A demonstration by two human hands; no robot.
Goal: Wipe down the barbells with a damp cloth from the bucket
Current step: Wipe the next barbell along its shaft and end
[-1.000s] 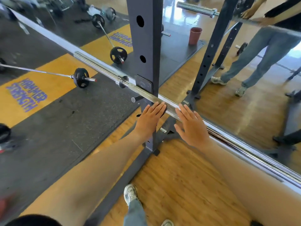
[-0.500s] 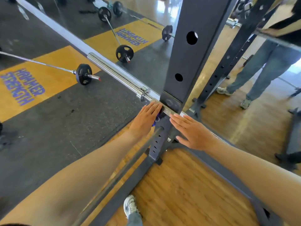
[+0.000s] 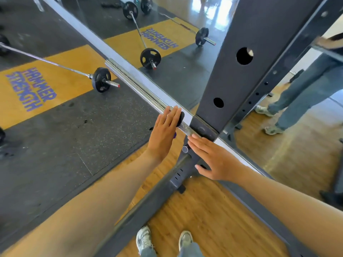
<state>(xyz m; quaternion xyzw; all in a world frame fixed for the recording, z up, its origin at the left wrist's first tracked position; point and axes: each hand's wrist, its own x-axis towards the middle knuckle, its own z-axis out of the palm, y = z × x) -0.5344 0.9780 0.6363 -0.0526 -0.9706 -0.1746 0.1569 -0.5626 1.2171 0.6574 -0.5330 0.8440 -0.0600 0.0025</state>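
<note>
The dark rack upright [image 3: 239, 71] stands before you with the chrome barbell [image 3: 137, 89] racked across it beside the mirror, your right hand [image 3: 217, 160] flat and open just under the bar, your left hand [image 3: 164, 130] pressing a dark cloth [image 3: 180, 118], straight-fingered, onto its collar.

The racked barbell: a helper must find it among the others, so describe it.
Find the dark rack upright against the mirror. The racked barbell runs left from it, raised off the floor. Unlike the floor barbell, it carries no plates, and the left hand rests on it.
</note>
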